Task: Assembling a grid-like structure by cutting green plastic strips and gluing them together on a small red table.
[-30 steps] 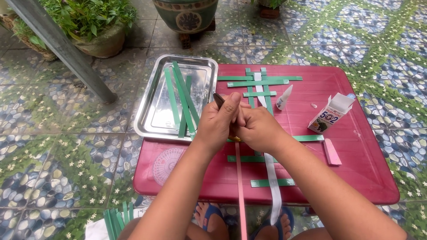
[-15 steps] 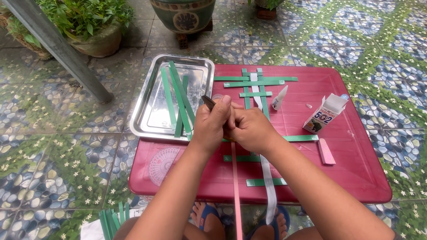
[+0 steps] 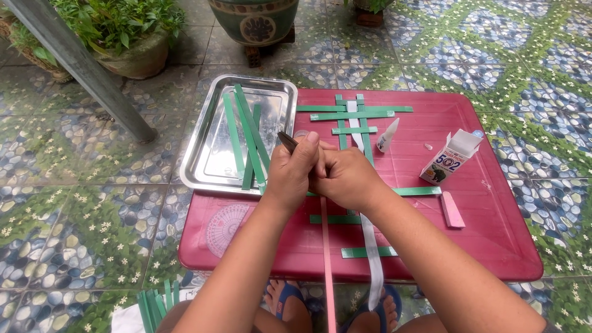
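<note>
Far left: potted plants (image 3: pixel 117 31) on the tiled floor. Near left, by the knee, a bundle of spare green strips (image 3: pixel 157 302). A steel tray (image 3: pixel 209 154) overlaps the left edge of the red surface (image 3: pixel 493 234), with several green strips (image 3: pixel 246 139) lying lengthwise in it.

Centre: left hand (image 3: pixel 296 169) fisted, fingers closed on a dark slim tool (image 3: pixel 287 141) whose tip points up-left — what kind I cannot tell. Right hand (image 3: pixel 348 179) touches it, fingers pinched on the top of a pink strip (image 3: pixel 327 259). The strip's long axis runs from the fingers straight toward the body; both hands are equally near it.

Beyond: a woven lattice of green and white strips (image 3: pixel 351 117).

Right: small glue bottle (image 3: pixel 388 135), open carton (image 3: pixel 450 157), pink block (image 3: pixel 452 209).
</note>
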